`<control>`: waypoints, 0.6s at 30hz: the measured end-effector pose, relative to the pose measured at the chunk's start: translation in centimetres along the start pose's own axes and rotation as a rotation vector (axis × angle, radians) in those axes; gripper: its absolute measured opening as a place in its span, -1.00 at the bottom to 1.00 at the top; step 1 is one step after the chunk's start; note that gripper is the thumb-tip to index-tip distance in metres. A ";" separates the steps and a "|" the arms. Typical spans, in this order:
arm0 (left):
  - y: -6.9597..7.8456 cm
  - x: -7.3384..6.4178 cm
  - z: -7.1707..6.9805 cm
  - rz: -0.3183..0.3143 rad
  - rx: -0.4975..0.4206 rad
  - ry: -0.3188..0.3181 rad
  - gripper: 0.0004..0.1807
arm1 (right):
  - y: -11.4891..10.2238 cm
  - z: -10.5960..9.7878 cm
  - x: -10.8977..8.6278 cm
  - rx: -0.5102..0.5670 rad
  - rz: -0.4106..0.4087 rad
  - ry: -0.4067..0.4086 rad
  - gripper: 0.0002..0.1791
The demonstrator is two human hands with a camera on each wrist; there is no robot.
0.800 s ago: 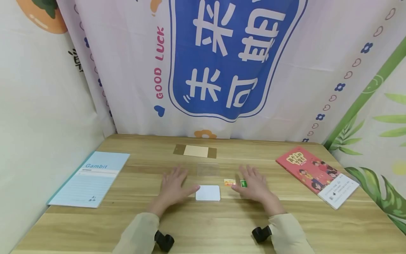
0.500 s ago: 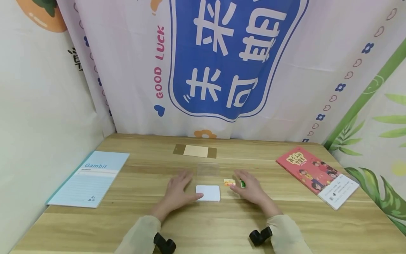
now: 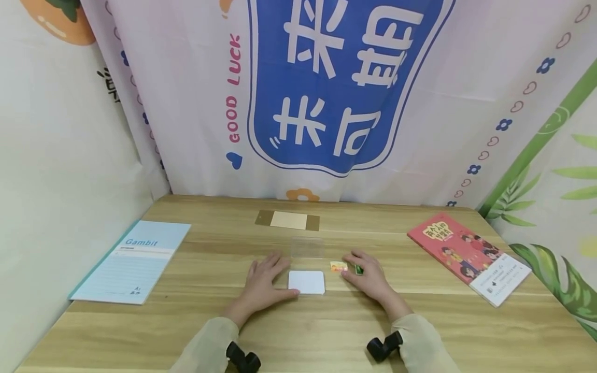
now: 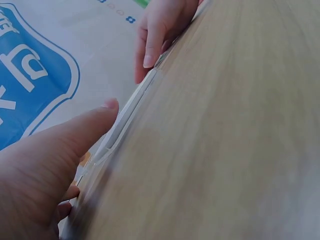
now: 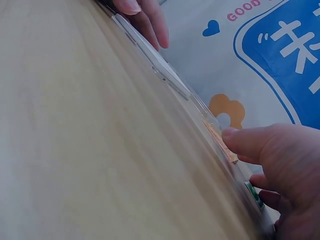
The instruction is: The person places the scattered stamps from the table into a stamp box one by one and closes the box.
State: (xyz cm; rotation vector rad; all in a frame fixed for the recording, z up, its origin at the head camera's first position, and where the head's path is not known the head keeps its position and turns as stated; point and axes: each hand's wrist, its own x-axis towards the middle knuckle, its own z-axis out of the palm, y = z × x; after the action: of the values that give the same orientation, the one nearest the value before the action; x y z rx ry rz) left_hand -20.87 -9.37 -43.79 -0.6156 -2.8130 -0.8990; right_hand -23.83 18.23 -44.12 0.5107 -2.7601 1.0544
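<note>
1. The white slab [image 3: 306, 282], my landmark, is lying flat on the desk [image 3: 308, 336]; I am judging it light, stiff and rather slippery.
2. Hold: I am favouring the slab's two short side edges, since its smooth face is seemingly offering little purchase.
3. The left grip [image 3: 264, 284] is standing wide and holding nothing just left of the slab, its thumb tip reaching the near left corner; I am not managing to tell whether they are touching.
4. The right grip [image 3: 368, 277] is arching loosely right of the slab, thumb and fingers apart, pinching nothing that I am seeing.
5. The yellow card [image 3: 338, 266] is lying between slab and right thumb; the green card [image 3: 358, 270], farther right of the slab, is showing partly beneath that grip. I am expecting both to be thin and easily bent, needing an edge hold.
</note>
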 end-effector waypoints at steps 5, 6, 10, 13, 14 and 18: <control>-0.1 -0.1 0.0 -0.002 0.020 -0.014 -0.21 | -0.2 0.2 0.1 -0.043 0.013 0.011 -0.58; -0.1 -0.1 -0.1 -0.003 0.022 -0.016 -0.21 | -0.3 0.3 0.1 -0.050 0.014 0.011 -0.58; -0.1 -0.1 0.0 0.000 0.023 -0.020 -0.22 | -0.4 0.3 0.0 -0.062 0.017 0.020 -0.61; -0.1 0.0 0.0 0.001 0.019 -0.029 -0.24 | -0.4 0.4 0.0 -0.059 0.019 0.032 -0.65; -0.1 0.0 0.0 0.000 0.019 -0.032 -0.25 | -0.4 0.4 0.0 -0.059 0.019 0.035 -0.66; -0.1 -0.1 0.0 -0.006 0.019 -0.034 -0.28 | -0.5 0.5 0.1 -0.057 0.017 0.042 -0.70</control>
State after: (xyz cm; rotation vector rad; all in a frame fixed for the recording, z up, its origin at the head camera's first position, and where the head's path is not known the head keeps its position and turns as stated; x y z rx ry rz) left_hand -20.83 -9.49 -43.83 -0.6259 -2.8518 -0.8697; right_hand -23.74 17.54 -44.19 0.4533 -2.7531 0.9751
